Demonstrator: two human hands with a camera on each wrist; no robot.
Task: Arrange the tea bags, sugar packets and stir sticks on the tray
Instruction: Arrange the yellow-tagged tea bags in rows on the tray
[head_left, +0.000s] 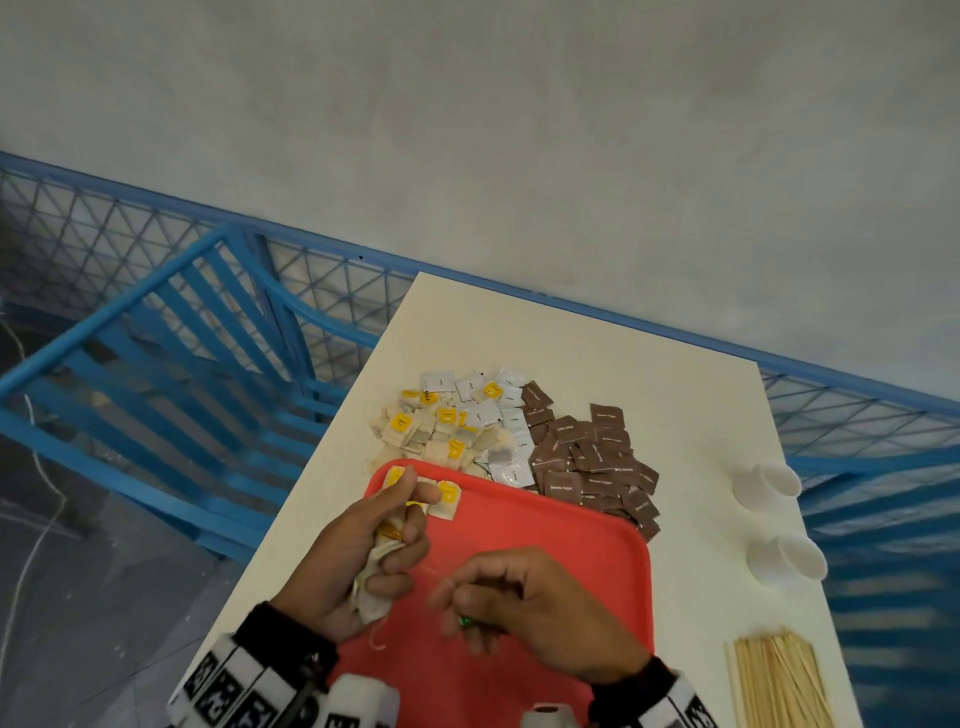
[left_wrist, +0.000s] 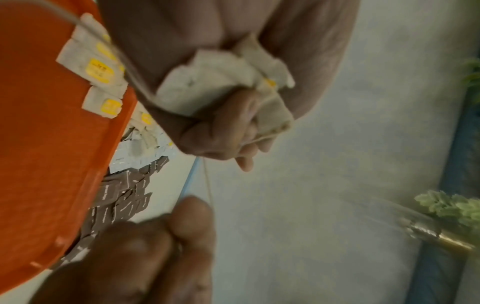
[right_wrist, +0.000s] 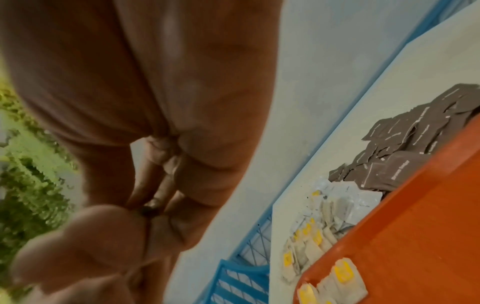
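Both hands hover over a smooth red plastic tray (head_left: 545, 525) with rounded corners, which sits on a matte cream table (head_left: 597, 358). Left hand (head_left: 358, 561) is clenched round a crumpled bunch of soft paper tea bags (left_wrist: 221, 82), their thin strings trailing out. Right hand (head_left: 540, 603) pinches one fine string (left_wrist: 207, 185) between thumb and fingertips, its other fingers curled. At the tray's far left corner lie a few flat square tea bags with yellow tags (head_left: 447, 499). Beyond the tray rim a loose heap of tea bags (head_left: 431, 431) touches white glossy sugar packets (head_left: 493, 410) and, to the right, brown paper sugar packets (head_left: 592, 457). Thin pale wooden stir sticks (head_left: 779, 686) lie bundled at the table's near right edge, well apart from the tray. Two white cups (head_left: 774, 488) lie on their sides beside them.
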